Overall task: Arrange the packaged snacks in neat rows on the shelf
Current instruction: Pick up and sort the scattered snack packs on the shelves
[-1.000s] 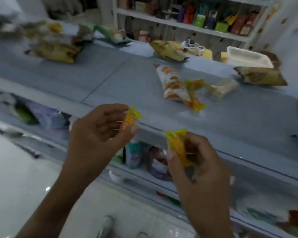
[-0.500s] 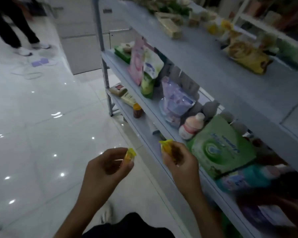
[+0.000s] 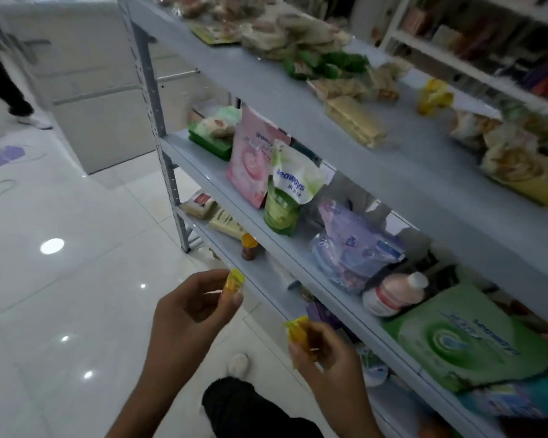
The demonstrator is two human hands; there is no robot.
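My left hand (image 3: 192, 306) pinches a small yellow snack packet (image 3: 233, 280) between thumb and fingers, held low in front of the grey shelf unit. A second small yellow snack packet (image 3: 299, 333) is gripped in my right hand (image 3: 325, 358), just right of the first and close to the lower shelf edge. The top shelf (image 3: 393, 172) carries loosely scattered snack packs: green packs (image 3: 326, 64), a pale cracker pack (image 3: 355, 121), a yellow packet (image 3: 434, 96) and larger yellow bags (image 3: 525, 165) at the right.
The middle shelf (image 3: 266, 229) holds a pink pouch (image 3: 253, 162), a green-white pouch (image 3: 290, 188), a purple bag (image 3: 351, 248) and a green wipes pack (image 3: 465, 336). White tiled floor (image 3: 60, 279) spreads to the left. Another person's leg (image 3: 10, 90) stands far left.
The view swung left from the top shelf surface to the shelf's left end and the floor. Both hands kept holding their yellow packets and stayed close together.
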